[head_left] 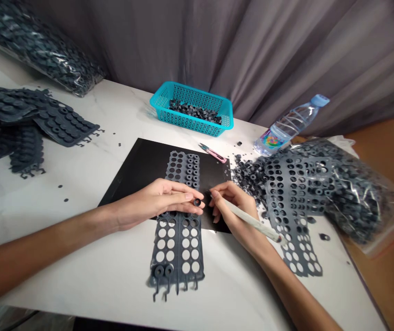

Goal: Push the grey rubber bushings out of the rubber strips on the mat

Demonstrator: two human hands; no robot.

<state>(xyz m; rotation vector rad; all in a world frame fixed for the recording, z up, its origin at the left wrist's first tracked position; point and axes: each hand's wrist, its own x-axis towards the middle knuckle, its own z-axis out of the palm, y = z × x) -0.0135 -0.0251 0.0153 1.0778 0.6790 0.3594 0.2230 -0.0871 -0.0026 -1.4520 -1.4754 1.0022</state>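
Observation:
My left hand [171, 202] lies over a dark rubber sheet of round holes [176, 243] and pinches a small black rubber ring [197, 202] at its fingertips. The sheet's far part still carries rings in its right-hand rows; most holes in its near part are bare. Close by on the right, my right hand [233, 204] is closed around a pale, pen-like tool [248, 216], whose back end points toward my wrist. The tool's tip is hard to make out against the black mat [131, 170] under both hands.
A turquoise basket [192, 124] of black rings stands at the back, with pink-handled thread snips [213, 153] nearer me. To the right are loose rings [250, 177], a punched sheet [288, 193], a plastic bag [366, 207] and a water bottle [286, 124]. More sheets [62, 122] lie left.

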